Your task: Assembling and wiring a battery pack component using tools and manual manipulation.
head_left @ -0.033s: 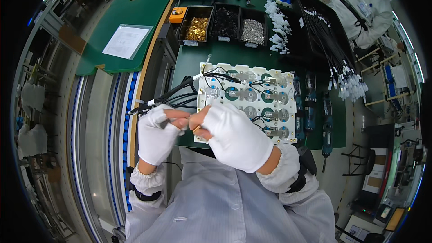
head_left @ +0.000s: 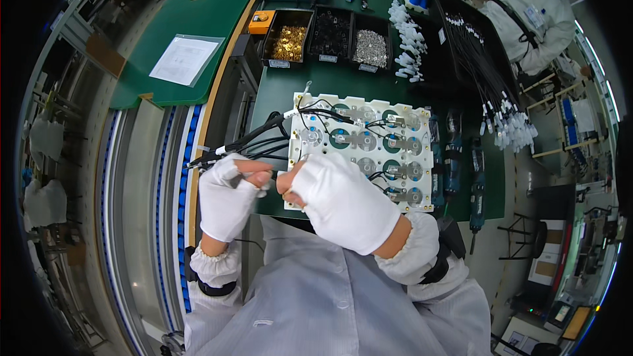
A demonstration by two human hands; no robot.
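Observation:
Both my hands wear white gloves with bare fingertips and are held close together over the near left corner of a white plastic panel (head_left: 361, 151). My left hand (head_left: 227, 198) is closed in a pinch, thumb against forefinger; what is between them is blurred. My right hand (head_left: 346, 201) is closed just right of it, its fingers curled, and any small piece inside is hidden. A narrow gap separates the fingertips. Clear round discs, metal clips and black wires cover the panel. A bundle of black cables (head_left: 247, 138) runs off its left side.
Behind the panel stand black bins of gold-coloured parts (head_left: 289, 43), black parts (head_left: 330, 31) and silver parts (head_left: 371, 47). White connectors (head_left: 407, 36) lie beside them. Power screwdrivers (head_left: 477, 181) are right of the panel. A tray holds black cables (head_left: 471, 59); a co-worker (head_left: 531, 13) is beyond.
My fingertips have drawn slightly apart, the left hand shifting a little left. A small gold-coloured piece seen at my right fingers before is now hidden.

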